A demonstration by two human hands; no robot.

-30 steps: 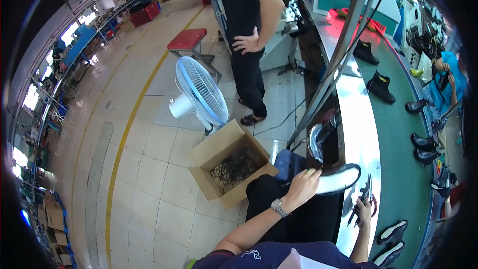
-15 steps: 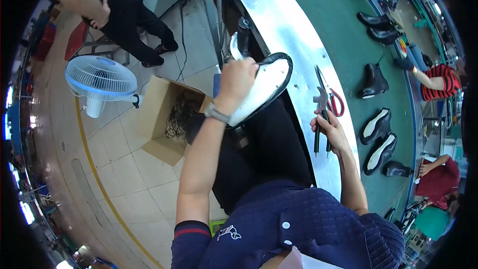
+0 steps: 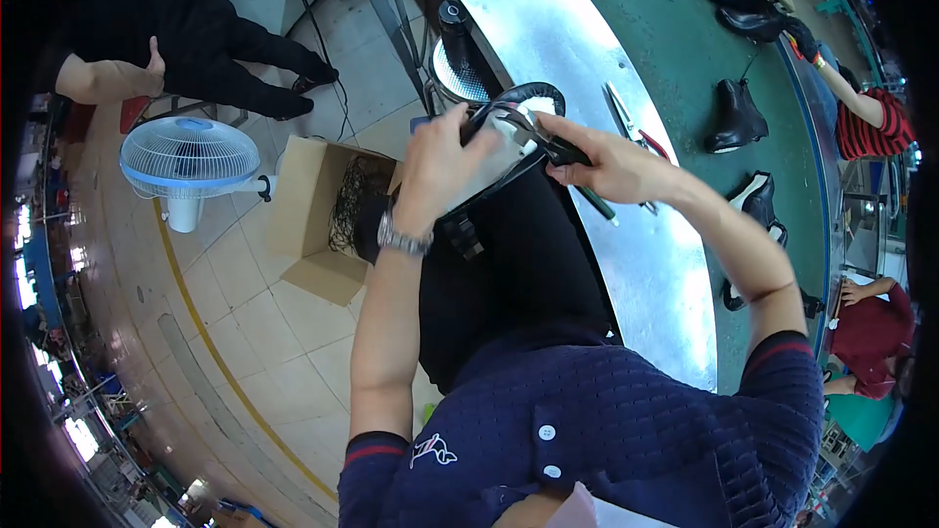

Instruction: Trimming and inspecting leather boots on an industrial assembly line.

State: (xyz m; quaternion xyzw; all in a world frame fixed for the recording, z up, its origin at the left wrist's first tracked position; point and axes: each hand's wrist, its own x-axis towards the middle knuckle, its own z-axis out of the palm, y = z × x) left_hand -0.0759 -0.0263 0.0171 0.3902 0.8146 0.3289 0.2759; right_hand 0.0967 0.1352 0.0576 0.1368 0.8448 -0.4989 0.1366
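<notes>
A black shoe (image 3: 533, 94) lies over my lap with its white underside turned up. My left hand (image 3: 437, 164) is closed round its side, a watch on the wrist. In my right hand (image 3: 618, 164) is a pair of pincers (image 3: 595, 203) with dark handles. The pincers' jaws are at the white underside, close to my left fingers; whether they grip anything is too blurred to tell. Red-handled scissors (image 3: 651, 144) rest on the metal bench, just beyond my right hand.
The metal bench (image 3: 650, 274) runs along my right. Beyond it, a green conveyor (image 3: 636, 15) carries several black shoes and a boot (image 3: 736, 119). An open cardboard box (image 3: 298, 200) and a fan (image 3: 191, 158) stand left. Other people are at both sides.
My right hand has brought the pincers from over the bench leftward and up to the shoe. The shoe has shifted slightly left, and my view has turned a little.
</notes>
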